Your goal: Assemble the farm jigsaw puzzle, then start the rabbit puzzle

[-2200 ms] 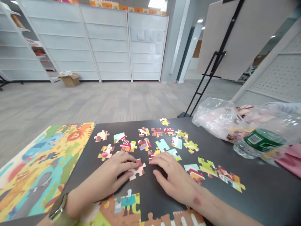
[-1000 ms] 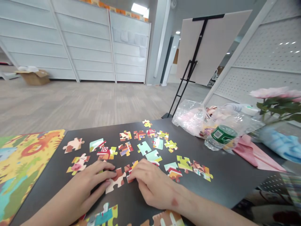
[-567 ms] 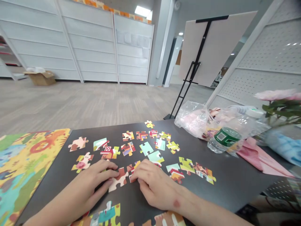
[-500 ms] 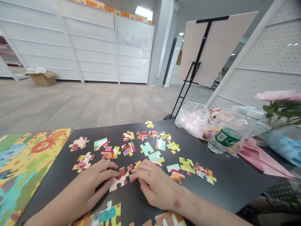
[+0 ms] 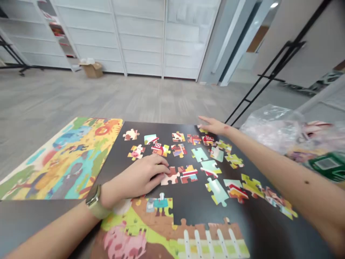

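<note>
My left hand [image 5: 148, 172], with a watch [image 5: 94, 201] on its wrist, lies low over the black table. Its fingers are slightly bent and apart, the tips touching a brown-and-cream puzzle piece [image 5: 171, 177]. Touching or almost touching that piece is a red, yellow and blue puzzle piece [image 5: 188, 174]. My right hand [image 5: 212, 126] reaches to the table's far edge with fingers stretched out. Under it, a yellow-green puzzle piece [image 5: 203, 130] is mostly hidden. Nearest me lies a partly joined puzzle [image 5: 151, 230] with a pink pig and a white fence.
Several loose puzzle pieces [image 5: 199, 154] spread over the black table [image 5: 199, 212]. A colourful animal picture board [image 5: 61, 154] lies at the left. On the right are a clear plastic bag [image 5: 272, 124] and a green-labelled bottle [image 5: 327, 165]. A black easel stand [image 5: 269, 79] rises behind.
My right hand has left the pieces beside my left hand and stretched to the far edge. The view has turned left and down. My left hand stays at the brown-and-cream piece.
</note>
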`<state>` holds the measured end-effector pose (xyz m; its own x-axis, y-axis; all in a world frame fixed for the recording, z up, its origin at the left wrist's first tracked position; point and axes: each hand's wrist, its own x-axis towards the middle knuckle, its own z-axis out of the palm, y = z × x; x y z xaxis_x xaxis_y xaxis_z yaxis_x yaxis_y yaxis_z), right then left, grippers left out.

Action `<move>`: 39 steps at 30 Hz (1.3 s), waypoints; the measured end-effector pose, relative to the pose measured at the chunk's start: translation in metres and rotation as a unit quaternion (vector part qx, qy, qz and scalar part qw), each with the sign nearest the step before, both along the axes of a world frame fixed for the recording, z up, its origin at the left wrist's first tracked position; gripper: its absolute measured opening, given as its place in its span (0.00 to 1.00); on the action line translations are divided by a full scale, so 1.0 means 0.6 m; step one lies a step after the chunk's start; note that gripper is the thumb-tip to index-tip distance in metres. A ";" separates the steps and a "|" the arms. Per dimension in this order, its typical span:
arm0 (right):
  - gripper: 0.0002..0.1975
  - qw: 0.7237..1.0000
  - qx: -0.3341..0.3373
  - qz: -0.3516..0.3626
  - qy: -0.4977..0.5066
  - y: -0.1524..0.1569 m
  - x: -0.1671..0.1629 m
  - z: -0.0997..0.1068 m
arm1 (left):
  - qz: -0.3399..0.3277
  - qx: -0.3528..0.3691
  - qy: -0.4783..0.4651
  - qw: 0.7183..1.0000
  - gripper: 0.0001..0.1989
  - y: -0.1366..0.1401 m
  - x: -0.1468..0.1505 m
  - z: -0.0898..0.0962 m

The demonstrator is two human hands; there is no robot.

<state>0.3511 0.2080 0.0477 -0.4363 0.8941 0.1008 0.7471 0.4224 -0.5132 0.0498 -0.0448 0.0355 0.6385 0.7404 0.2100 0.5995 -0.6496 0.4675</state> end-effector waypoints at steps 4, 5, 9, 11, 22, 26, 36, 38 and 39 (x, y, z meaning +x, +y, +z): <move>0.15 0.998 -0.057 -0.011 -0.006 0.026 0.004 -0.020 | -0.004 -0.003 -0.010 1.000 0.13 0.004 -0.004 -0.004; 0.15 0.998 -0.049 -0.024 -0.004 0.022 0.008 -0.013 | -0.005 -0.003 -0.009 1.000 0.13 0.004 -0.004 -0.004; 0.14 0.997 -0.009 -0.068 0.031 -0.058 0.011 0.048 | -0.004 0.013 -0.019 1.000 0.13 -0.001 0.000 -0.003; 0.15 0.989 -0.083 -0.027 0.120 -0.139 0.000 0.075 | 0.001 0.026 -0.031 0.999 0.13 -0.003 0.003 -0.002; 0.08 0.892 -0.407 0.113 0.159 -0.401 -0.071 0.018 | -0.045 0.014 -0.053 0.997 0.12 -0.013 0.017 -0.002; 0.07 0.902 -0.393 0.112 0.138 -0.397 -0.066 0.013 | -0.072 -0.004 -0.032 0.997 0.09 -0.019 0.021 0.004; 0.07 0.971 -0.162 0.175 0.016 -0.422 -0.077 0.011 | -0.102 -0.043 -0.012 0.994 0.11 -0.030 0.029 0.015; 0.08 0.972 -0.148 0.184 0.009 -0.423 -0.077 0.013 | -0.111 -0.049 -0.013 0.992 0.12 -0.030 0.030 0.015; 0.08 0.971 -0.150 0.187 0.004 -0.423 -0.078 0.015 | -0.115 -0.050 -0.015 0.992 0.11 -0.030 0.030 0.014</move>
<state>0.3045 -0.0459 0.0567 -0.7362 0.6632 -0.1347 0.5656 0.4937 -0.6605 0.0680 -0.0627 0.0442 0.7875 0.5941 0.1639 0.4259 -0.7168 0.5521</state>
